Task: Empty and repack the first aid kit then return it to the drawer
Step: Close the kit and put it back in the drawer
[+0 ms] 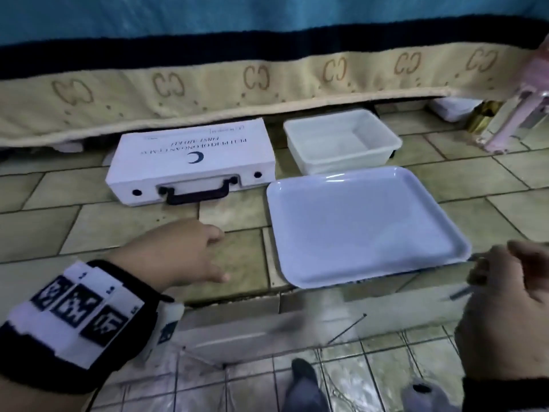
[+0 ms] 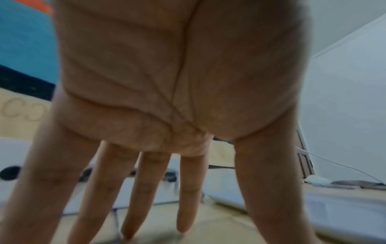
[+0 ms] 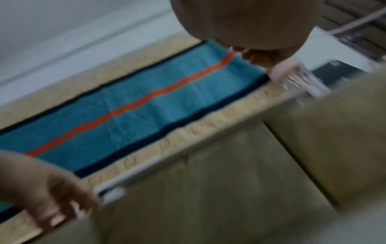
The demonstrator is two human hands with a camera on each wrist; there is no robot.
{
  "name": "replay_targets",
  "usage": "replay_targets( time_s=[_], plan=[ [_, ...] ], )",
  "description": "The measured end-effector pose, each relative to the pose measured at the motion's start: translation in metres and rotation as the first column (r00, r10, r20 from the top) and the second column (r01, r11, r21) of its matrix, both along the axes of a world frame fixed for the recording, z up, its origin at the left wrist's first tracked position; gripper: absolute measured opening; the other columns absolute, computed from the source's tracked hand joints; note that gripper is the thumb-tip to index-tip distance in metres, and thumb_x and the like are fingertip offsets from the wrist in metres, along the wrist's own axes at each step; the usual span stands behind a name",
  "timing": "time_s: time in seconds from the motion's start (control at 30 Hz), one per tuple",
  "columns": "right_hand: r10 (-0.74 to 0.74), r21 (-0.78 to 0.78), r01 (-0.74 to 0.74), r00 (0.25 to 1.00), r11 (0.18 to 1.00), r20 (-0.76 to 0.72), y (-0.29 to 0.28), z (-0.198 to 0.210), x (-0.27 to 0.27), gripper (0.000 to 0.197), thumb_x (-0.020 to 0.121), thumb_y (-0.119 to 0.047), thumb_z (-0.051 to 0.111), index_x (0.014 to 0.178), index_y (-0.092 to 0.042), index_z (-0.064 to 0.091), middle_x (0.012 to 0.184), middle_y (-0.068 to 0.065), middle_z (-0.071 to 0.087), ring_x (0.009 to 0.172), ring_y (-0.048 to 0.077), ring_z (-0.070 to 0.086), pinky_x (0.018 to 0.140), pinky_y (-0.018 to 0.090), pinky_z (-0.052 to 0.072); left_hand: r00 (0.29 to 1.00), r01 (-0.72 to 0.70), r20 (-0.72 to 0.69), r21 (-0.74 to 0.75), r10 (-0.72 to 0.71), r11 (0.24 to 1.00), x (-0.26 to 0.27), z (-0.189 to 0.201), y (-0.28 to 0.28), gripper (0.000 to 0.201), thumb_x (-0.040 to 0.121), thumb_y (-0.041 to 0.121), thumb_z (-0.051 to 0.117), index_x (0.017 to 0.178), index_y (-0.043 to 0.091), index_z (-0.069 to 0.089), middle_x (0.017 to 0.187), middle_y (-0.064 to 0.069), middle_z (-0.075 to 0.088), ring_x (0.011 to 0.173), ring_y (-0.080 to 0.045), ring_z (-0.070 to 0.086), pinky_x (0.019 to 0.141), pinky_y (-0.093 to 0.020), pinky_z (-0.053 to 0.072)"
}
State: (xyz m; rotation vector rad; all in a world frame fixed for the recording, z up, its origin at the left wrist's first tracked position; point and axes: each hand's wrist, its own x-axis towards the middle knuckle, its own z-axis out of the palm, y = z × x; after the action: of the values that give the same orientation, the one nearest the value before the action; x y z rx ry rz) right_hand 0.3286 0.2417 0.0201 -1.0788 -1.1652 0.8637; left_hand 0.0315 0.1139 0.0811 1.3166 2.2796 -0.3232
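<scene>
Fingers (image 2: 150, 189) of the left hand (image 1: 178, 254) spread and empty, reaching toward the shut first aid kit (image 1: 190, 162) (right hand's (image 1: 505, 307) fingers too blurred to tell), so emptying looks unstarted, tray (image 1: 356, 227) bare.

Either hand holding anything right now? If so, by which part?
Nothing held. The left hand reaches toward the closed first aid kit with fingers straight, short of its handle. The right hand is blurred, apparently empty.

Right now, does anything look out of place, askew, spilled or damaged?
Nothing spilled or broken. The first aid kit lies closed on the tiled floor, beside an empty tub and tray. Both hands hold nothing.
</scene>
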Motion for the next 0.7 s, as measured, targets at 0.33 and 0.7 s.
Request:
replay_targets(
  time_s=[0.33,0.7],
  plan=[
    [0.002,-0.910,-0.312,0.946,0.275,-0.324,-0.062,-0.189,-0.051,0.013,0.094,-0.015,0.042,0.085,-0.009,0.049,0.087,0.010,0.050,0.073,0.022,0.051,0.076,0.039,0.046,0.994,0.079,-0.073,-0.020,-0.080,0.997,0.001,-0.024,-0.004,0.084,0.075,0.046,0.073,0.147,0.028,0.032,0.150,-0.002,0.038,0.129,-0.024,0.045,0.096,-0.025,0.038],
    [0.002,-0.865,-0.482,0.874,0.138,-0.486,-0.061,-0.236,-0.100,0.024,0.094,-0.001,0.026,0.077,-0.009,0.042,0.054,0.008,0.063,0.072,0.019,0.048,0.066,0.034,0.051,0.993,0.072,-0.099,0.130,-0.059,0.989,-0.005,-0.038,-0.011,0.080,0.074,0.043,0.074,0.144,0.027,0.038,0.150,0.007,0.038,0.129,-0.021,0.044,0.099,-0.028,0.037]
  ],
)
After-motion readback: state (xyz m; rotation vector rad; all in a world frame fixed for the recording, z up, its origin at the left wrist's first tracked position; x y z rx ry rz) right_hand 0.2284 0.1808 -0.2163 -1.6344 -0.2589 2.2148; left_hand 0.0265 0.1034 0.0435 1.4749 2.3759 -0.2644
